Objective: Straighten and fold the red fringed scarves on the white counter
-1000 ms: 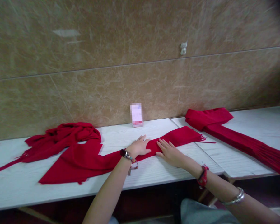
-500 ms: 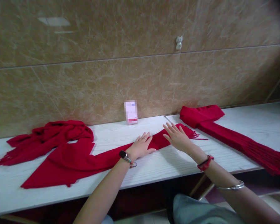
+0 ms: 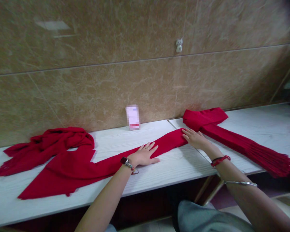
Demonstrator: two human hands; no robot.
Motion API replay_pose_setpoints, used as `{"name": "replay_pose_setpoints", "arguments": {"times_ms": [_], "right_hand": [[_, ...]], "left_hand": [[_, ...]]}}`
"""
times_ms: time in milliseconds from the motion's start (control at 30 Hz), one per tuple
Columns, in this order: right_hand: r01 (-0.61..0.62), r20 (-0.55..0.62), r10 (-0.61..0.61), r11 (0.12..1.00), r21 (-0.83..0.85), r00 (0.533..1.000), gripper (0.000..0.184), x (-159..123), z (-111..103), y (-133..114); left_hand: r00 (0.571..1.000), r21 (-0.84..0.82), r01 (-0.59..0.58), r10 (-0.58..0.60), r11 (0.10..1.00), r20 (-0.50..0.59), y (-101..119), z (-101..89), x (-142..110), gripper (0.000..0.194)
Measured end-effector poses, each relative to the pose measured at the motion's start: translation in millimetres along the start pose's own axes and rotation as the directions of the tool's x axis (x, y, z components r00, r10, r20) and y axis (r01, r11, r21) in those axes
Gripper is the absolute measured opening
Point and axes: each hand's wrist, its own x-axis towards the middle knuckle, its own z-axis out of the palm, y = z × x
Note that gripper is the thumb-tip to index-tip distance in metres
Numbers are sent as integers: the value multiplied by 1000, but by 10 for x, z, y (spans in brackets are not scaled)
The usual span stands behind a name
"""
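Fingers of the left hand (image 3: 142, 156) and right hand (image 3: 195, 139) are open and flat, with a brown wall (image 3: 106, 87) behind them and a white table (image 3: 116, 138) below. Under the fingers lies a long red scarf (image 3: 170, 141) that goes left to a crumpled red heap (image 3: 62, 137), and another red scarf (image 3: 234, 138) lies just right of the right fingers. Past the left fingers, a blurry pink-white card (image 3: 132, 116) stands by the wall, and higher up is a tiny white cat shape (image 3: 179, 45).

The middle scarf (image 3: 106, 167) is matt cloth, the tabletop (image 3: 118, 138) wood-grained, the wall (image 3: 99, 87) glossy.
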Motion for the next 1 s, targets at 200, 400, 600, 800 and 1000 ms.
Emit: {"name": "replay_pose_setpoints", "arguments": {"times_ms": [200, 400, 600, 800, 1000], "right_hand": [[208, -97, -201, 976, 68, 975, 49, 22, -147, -456], [387, -34, -385, 922, 32, 922, 44, 37, -6, -703], [215, -15, -216, 976, -35, 976, 40, 112, 130, -228], [6, -139, 4, 997, 76, 990, 42, 43, -85, -292], [506, -208, -468, 839, 201, 859, 33, -336, -255, -1146]], "left_hand": [[1000, 6, 3, -3, 1000, 10, -2, -17, 2, 76], [1000, 12, 21, -21, 1000, 7, 8, -16, -12, 76], [1000, 13, 9, -10, 1000, 29, 21, -24, -45, 81], [1000, -17, -2, 3, 1000, 15, -20, -87, -96, 74], [996, 4, 70, -69, 998, -53, -321, -225, -242, 47]]}}
